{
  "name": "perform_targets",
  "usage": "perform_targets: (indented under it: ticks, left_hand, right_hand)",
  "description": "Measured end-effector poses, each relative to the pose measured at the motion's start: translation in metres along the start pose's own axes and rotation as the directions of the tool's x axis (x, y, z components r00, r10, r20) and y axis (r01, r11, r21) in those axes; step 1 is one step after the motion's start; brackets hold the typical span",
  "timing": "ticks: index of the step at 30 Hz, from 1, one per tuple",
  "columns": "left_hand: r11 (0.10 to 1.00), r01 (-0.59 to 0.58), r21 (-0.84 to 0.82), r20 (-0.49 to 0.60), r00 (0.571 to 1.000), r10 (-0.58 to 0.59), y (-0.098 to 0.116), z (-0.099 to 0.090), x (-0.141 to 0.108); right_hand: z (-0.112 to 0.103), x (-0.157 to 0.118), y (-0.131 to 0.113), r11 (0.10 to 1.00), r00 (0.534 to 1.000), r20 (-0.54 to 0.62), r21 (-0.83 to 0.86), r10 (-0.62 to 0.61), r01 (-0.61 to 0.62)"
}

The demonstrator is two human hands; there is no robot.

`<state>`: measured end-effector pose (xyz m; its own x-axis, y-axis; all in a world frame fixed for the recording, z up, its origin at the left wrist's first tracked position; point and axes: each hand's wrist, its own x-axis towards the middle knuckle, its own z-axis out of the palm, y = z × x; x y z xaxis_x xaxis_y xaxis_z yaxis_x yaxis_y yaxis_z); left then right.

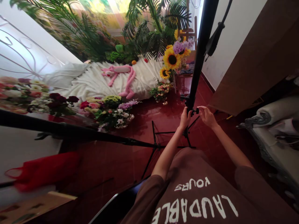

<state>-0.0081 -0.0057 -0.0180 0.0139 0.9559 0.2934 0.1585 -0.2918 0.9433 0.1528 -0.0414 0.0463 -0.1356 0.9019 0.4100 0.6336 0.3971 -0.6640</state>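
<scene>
A black light stand (195, 71) rises at a slant just ahead of me, its thin legs spread on the red floor. My left hand (184, 119) is closed around its pole, just under a joint collar. At the collar's right side, a small black knob (197, 110) sticks out. The fingertips of my right hand (207, 117) are at this knob, seemingly pinching it; the exact contact is too small to see clearly. Higher up, a black cable with a thick inline grip (214, 39) hangs beside the pole.
Another black stand (112, 137) slants in from the left. Beyond, a pink plush toy (122, 69) lies on white draped cloth (93, 81), among flower bunches (116, 113), sunflowers (172, 59) and palm leaves (154, 18). A red bag (46, 169) lies left; wrapped white furniture (277, 112) stands right.
</scene>
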Motion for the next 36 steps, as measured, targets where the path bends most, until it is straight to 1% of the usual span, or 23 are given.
perform_targets:
  ticks: [3,5,8,10,12,15,17,18,19,21,22,23,24,26,28,31,33,35,36]
  left_hand:
    - [1.000,0.011,0.004,-0.035,0.999,-0.011,-0.002,0.001,0.000]
    - [1.000,0.008,0.009,-0.042,0.999,-0.007,-0.002,0.001,0.000]
    - [1.000,0.004,0.019,-0.016,1.000,-0.004,-0.002,0.000,0.000]
    - [1.000,0.000,0.022,-0.007,1.000,0.000,-0.001,-0.001,-0.001]
    - [1.000,-0.005,0.021,-0.011,1.000,0.005,0.000,-0.001,-0.001]
    - [1.000,-0.004,0.022,-0.008,1.000,0.004,0.000,-0.001,0.000]
    - [1.000,-0.001,0.019,0.002,1.000,0.001,0.000,-0.001,0.000]
    - [1.000,0.000,0.016,0.002,1.000,0.000,-0.001,-0.001,0.000]
    - [1.000,0.000,0.015,-0.003,1.000,0.000,-0.001,-0.001,0.000]
    - [1.000,0.006,0.012,-0.014,1.000,-0.006,-0.002,-0.001,0.000]
    - [1.000,0.012,0.010,-0.014,1.000,-0.011,-0.002,-0.001,0.000]
    - [1.000,0.017,0.007,-0.009,1.000,-0.017,-0.002,-0.002,0.000]
    - [1.000,0.023,0.003,-0.002,1.000,-0.023,-0.001,-0.002,0.000]
    - [1.000,0.030,-0.008,0.015,0.999,-0.030,0.000,-0.002,0.001]
    - [0.999,0.025,-0.025,0.029,0.999,-0.025,-0.001,-0.003,0.001]
    - [0.998,0.021,-0.061,0.053,0.998,-0.018,-0.013,-0.008,-0.009]
    - [0.997,0.065,-0.051,0.074,0.995,-0.061,-0.030,-0.018,-0.028]
    - [0.987,0.157,0.010,0.074,0.985,-0.158,-0.053,-0.034,-0.056]
    - [0.976,0.213,0.050,0.042,0.976,-0.215,-0.065,-0.045,-0.073]
  right_hand:
    - [0.002,-0.009,0.006,1.000,0.998,0.057,0.009,0.029,-0.029]
    - [0.006,-0.011,0.008,0.999,0.997,0.073,0.032,0.034,-0.037]
    - [0.014,-0.011,0.010,0.991,0.997,0.039,0.115,0.072,-0.076]
    - [0.019,-0.010,0.010,0.973,0.991,-0.016,0.195,0.132,-0.126]
    - [0.024,-0.007,0.008,0.948,0.975,-0.063,0.255,0.212,-0.190]
    - [0.029,0.003,0.001,0.886,0.935,-0.077,0.355,0.347,-0.299]
    - [0.031,0.013,-0.003,0.797,0.884,-0.041,0.455,0.465,-0.398]
    - [0.031,0.018,-0.004,0.731,0.843,-0.002,0.499,0.538,-0.465]
    - [0.030,0.024,-0.006,0.652,0.789,0.050,0.533,0.613,-0.540]
    - [0.027,0.034,-0.006,0.467,0.660,0.180,0.573,0.730,-0.673]
    - [0.025,0.039,-0.006,0.376,0.601,0.249,0.586,0.759,-0.718]
    - [0.024,0.042,-0.006,0.295,0.554,0.310,0.597,0.773,-0.746]
    - [0.022,0.044,-0.005,0.229,0.521,0.354,0.612,0.776,-0.757]
    - [0.021,0.043,-0.003,0.136,0.485,0.397,0.648,0.779,-0.749]
    - [0.025,0.037,-0.001,0.054,0.452,0.414,0.687,0.790,-0.725]
    - [0.038,0.020,0.001,-0.067,0.398,0.453,0.722,0.798,-0.688]
    - [0.050,0.006,0.001,-0.114,0.376,0.485,0.718,0.790,-0.687]
    - [0.065,-0.008,-0.001,-0.143,0.355,0.526,0.690,0.773,-0.709]
    - [0.072,-0.014,-0.001,-0.159,0.343,0.553,0.669,0.760,-0.726]
